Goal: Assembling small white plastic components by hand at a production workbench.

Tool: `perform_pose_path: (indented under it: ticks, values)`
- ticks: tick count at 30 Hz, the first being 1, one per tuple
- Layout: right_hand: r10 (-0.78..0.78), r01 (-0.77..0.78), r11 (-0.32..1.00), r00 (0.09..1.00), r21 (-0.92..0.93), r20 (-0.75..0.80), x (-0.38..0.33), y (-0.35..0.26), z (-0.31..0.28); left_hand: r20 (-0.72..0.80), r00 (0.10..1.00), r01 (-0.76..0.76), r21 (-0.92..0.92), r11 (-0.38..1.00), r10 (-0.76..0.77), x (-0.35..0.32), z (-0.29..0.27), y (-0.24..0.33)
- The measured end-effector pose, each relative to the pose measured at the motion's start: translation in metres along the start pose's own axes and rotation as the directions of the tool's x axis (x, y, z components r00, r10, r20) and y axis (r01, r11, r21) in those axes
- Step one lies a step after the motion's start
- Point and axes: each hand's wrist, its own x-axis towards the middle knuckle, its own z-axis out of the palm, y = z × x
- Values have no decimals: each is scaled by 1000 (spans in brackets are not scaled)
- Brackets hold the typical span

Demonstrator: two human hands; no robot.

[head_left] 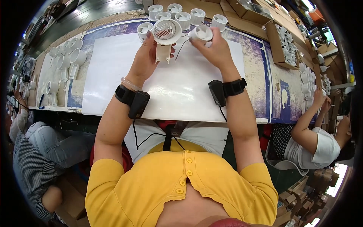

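Note:
My left hand (144, 55) is closed around a white handheld-fan housing (164, 51), which has a round slotted grille on top and a flat stem below. Just to its right, my right hand (218, 52) grips a white round fan unit (202, 33) by its side, blades facing up. A thin dark wire (180, 50) hangs in the gap between the two parts. Both are held above a white work sheet (177, 90). Beyond them stand several similar white fan units (182, 19) in a loose cluster.
White fan housings (77, 56) stand in a group at the left. At the right, an open cardboard box (279, 49) holds many small white parts. A co-worker (312, 140) sits at the table's right, and another person (45, 151) sits at the left. More cardboard trays (242, 19) lie at the back.

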Motion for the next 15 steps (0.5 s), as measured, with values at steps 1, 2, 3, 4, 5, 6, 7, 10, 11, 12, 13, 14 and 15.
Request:
perform_pose_path:
  ticks: [1, 2, 3, 4, 5, 6, 7, 10, 11, 12, 13, 14, 15]
  values:
    - [20, -4, 985, 996, 170, -92, 1, 2, -4, 0, 1000, -21, 1, 1000, 21, -1, 1, 1]
    - [56, 8, 940, 982, 340, -178, 1, 2, -11, -2, 999, -40, 7, 999, 40, -1, 2, 1]
    - [107, 34, 867, 961, 497, -253, 2, 0, -14, -3, 998, -58, 11, 998, 58, -1, 4, 1]
    - [106, 36, 865, 962, 500, -252, 2, -2, -16, -6, 998, -60, 15, 998, 60, 0, 5, 1]
    - [72, 139, 787, 947, 600, -314, 1, -5, -18, -21, 997, -69, 23, 997, 69, 0, 6, 1]
    - [50, 241, 690, 925, 682, -378, 0, -8, -21, -37, 996, -77, 32, 997, 78, 0, 7, 0]
    - [38, 339, 581, 897, 740, -441, -1, -13, -22, -51, 995, -85, 36, 996, 87, 0, 8, 0]
    - [-25, 416, 661, 844, 625, -536, -3, -21, -17, -81, 991, -101, 80, 992, 108, 0, 10, -2]
    - [-60, 451, 695, 813, 561, -579, -4, -22, -15, -94, 989, -108, 104, 989, 118, -1, 11, -2]
    - [-59, 449, 695, 814, 562, -579, -4, -22, -14, -95, 989, -107, 104, 989, 117, -1, 10, -3]
    - [-129, 486, 747, 776, 453, -618, -4, -21, -12, -79, 991, -99, 94, 991, 106, 0, 9, -4]
    - [-204, 515, 787, 735, 338, -646, -4, -20, -11, -63, 993, -90, 83, 992, 96, 0, 8, -4]
    - [-280, 538, 815, 693, 217, -664, -4, -19, -10, -47, 995, -82, 72, 994, 85, 0, 8, -5]
